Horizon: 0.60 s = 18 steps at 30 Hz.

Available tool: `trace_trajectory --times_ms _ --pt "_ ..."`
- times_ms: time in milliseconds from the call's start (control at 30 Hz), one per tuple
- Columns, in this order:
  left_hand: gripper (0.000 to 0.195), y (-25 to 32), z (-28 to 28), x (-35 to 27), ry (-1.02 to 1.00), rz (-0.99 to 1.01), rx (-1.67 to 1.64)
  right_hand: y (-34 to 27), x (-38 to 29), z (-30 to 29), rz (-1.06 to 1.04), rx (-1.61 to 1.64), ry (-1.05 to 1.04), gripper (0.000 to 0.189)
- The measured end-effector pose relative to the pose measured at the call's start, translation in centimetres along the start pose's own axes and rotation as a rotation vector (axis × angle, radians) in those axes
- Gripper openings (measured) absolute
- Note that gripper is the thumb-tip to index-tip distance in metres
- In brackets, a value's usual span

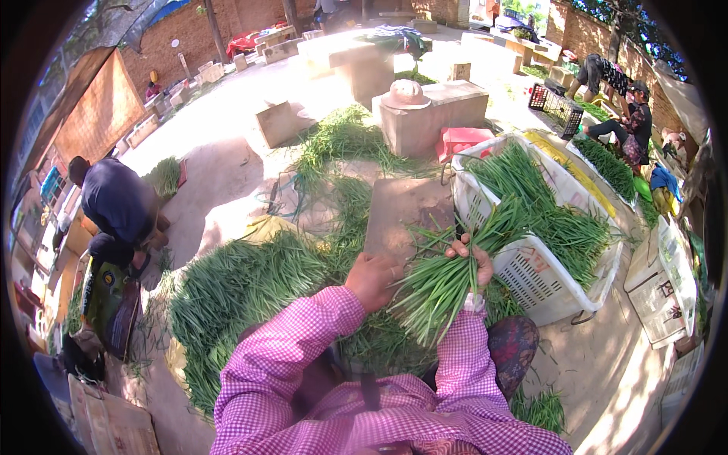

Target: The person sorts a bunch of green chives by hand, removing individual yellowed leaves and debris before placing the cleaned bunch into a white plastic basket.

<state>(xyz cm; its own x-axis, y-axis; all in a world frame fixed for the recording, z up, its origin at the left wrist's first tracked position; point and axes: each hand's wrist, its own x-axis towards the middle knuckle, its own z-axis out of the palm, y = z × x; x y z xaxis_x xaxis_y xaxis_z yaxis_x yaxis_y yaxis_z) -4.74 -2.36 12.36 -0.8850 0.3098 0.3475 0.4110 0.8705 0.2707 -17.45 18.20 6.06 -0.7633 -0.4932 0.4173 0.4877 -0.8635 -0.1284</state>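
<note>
My right hand (475, 261) is closed around a bunch of long green leaves (441, 290), which look like garlic chives. The bunch fans out down and to the left, with its other end towards the white plastic crate (526, 276). At the bunch's left edge, my left hand (372, 280) has curled fingers; whether they pinch any leaves cannot be told. Beyond both hands lies a flat brown board (392, 219) with loose leaves about it. To the left spreads a large pile of green leaves (244, 290). More leaves (534, 199) fill the crate on the right.
A stone block (432, 116) with a hat (406, 94) on it stands ahead, beside a red container (463, 139). A person (116, 199) bends over at the left. Two people (634, 122) work at the far right near a black crate (554, 111). Cut leaves (347, 139) litter the ground ahead.
</note>
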Motion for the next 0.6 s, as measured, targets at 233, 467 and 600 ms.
trace_trajectory --times_ms 233,467,600 --pt "0.021 -0.3 -1.0 0.1 0.040 -0.106 -0.025 -0.7 0.4 1.8 0.074 0.075 -0.169 0.030" --pt "0.026 -3.3 -1.0 -0.1 -0.029 -0.513 -0.361 -3.4 0.0 -0.1 -0.188 0.251 -0.141 0.035" --pt "0.040 -3.6 1.6 -1.1 -0.084 -0.439 -0.756 -2.6 0.1 0.4 -0.016 0.201 -0.245 0.034"
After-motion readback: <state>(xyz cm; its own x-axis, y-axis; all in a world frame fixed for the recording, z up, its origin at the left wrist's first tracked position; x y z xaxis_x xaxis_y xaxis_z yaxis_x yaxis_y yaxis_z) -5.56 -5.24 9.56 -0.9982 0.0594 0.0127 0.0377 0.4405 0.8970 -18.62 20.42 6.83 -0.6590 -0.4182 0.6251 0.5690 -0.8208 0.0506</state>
